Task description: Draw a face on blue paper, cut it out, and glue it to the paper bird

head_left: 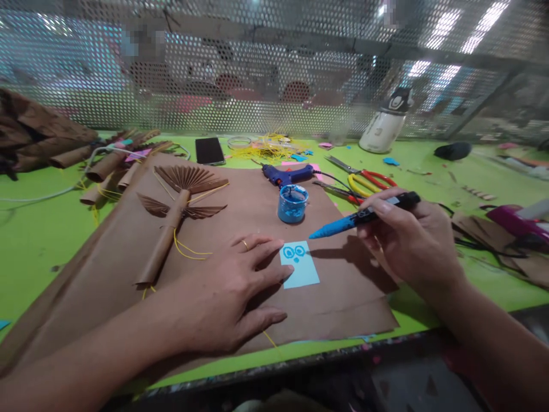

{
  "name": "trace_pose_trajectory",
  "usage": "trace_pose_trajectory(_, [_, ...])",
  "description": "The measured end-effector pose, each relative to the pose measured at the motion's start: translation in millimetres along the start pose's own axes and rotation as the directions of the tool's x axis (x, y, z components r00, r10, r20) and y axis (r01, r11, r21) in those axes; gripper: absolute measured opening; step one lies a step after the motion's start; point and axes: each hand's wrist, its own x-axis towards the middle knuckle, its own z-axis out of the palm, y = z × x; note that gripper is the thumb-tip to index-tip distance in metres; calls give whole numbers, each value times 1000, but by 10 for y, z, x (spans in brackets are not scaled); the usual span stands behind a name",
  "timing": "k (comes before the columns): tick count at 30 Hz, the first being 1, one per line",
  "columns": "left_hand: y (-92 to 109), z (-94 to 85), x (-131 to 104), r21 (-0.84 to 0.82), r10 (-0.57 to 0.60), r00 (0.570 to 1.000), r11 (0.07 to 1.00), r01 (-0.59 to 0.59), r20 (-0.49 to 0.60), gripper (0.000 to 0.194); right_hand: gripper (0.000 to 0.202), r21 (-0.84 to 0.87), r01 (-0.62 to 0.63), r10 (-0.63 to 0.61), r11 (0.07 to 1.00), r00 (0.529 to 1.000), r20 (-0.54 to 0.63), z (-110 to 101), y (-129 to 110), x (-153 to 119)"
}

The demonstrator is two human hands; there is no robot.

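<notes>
We steady the card (305,276) with our left hand (240,283), its fingers loosely spread and gripping nothing, two fingertips on the near edge, probably so it cannot slide. It lies just right of those fingers and to the left of our right hand (412,237). That hand pinches the marker (337,228) at a slant, seemingly to keep the drawn eyes in sight. Beyond both hands stands the pot (292,210), likely for easy reach; the glue gun (287,174) lies farther off. Left of our left hand rests the paper figure (167,232).
</notes>
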Motion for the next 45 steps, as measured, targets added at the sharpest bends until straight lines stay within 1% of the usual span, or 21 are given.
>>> trace_pose_trajectory(3, [-4,3,-12,-1,-7,1000,1000,7,-10,45,14,80,2,0,997,1000,-26,16,-8,26])
trace_pose_trajectory(6, [2,0,-16,-13,-20,1000,1000,20,-7,45,13,106,-3,9,994,999,-52,-8,-27,78])
trace_pose_trajectory(9, [16,-9,-15,-23,-32,999,999,32,1,46,13,60,10,-10,998,1000,-5,-30,-121,171])
trace_pose_trajectory(11, [26,-17,-12,-20,-39,999,999,39,5,46,13,20,72,-73,997,996,50,-6,-220,262])
trace_pose_trajectory(14, [34,-30,-5,-12,-43,999,999,43,10,46,16,-43,166,-162,985,983,87,105,-345,429])
trace_pose_trajectory(16, [37,-36,-2,-14,-41,999,999,41,10,45,19,-94,184,-174,979,979,103,206,-378,537])
trace_pose_trajectory(20, [44,-39,-13,-34,-37,999,999,37,-10,43,27,-220,208,-180,953,973,143,379,-342,686])
trace_pose_trajectory(25, [57,-39,-36,-48,-68,998,997,68,-2,45,32,-360,240,-170,902,961,217,508,-264,773])
trace_pose_trajectory(29, [70,-60,-40,-62,-81,997,995,81,1,44,29,-431,247,-139,868,953,268,617,-188,810])
trace_pose_trajectory(33, [68,-59,-48,-67,-96,995,993,97,20,45,26,-477,252,-84,842,934,347,691,-46,831])
trace_pose_trajectory(36, [61,-33,-54,-66,-90,996,994,91,12,47,25,-484,244,-50,841,924,378,672,43,836])
trace_pose_trajectory(39, [56,-10,-51,-49,-71,997,996,70,-6,46,27,-467,228,-45,854,928,370,585,32,831])
trace_pose_trajectory(43, [40,9,-38,-20,-40,999,999,40,-32,47,29,-419,217,-95,882,951,293,413,-113,812])
trace_pose_trajectory(45, [28,17,-30,-19,-20,999,1000,20,-40,47,25,-343,226,-157,912,963,219,324,-182,793])
